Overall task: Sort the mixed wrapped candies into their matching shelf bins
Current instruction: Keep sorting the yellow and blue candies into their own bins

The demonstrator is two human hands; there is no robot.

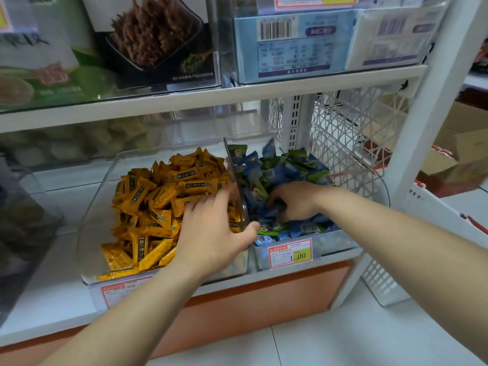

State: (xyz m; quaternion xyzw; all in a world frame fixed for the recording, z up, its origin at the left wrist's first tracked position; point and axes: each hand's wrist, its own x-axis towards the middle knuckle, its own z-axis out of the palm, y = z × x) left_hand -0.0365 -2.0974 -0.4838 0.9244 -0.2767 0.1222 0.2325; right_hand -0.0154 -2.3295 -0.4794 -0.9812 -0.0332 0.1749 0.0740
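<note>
White shelf (47, 286) above pale floor tiles (343, 339); left grip (211, 231) wide over orange candies (158, 196), right grip (295, 200) unclear.

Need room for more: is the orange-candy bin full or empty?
Partly full: orange candies heap in the clear bin toward its back and right wall; bare floor shows at left.

Lower shelf (52, 299), white: two clear bins touching side by side. Left bin (91, 233) has orange candies (158, 196), right bin (335, 241) blue-green candies (280, 167). Dark bin (23, 220) far left.
</note>
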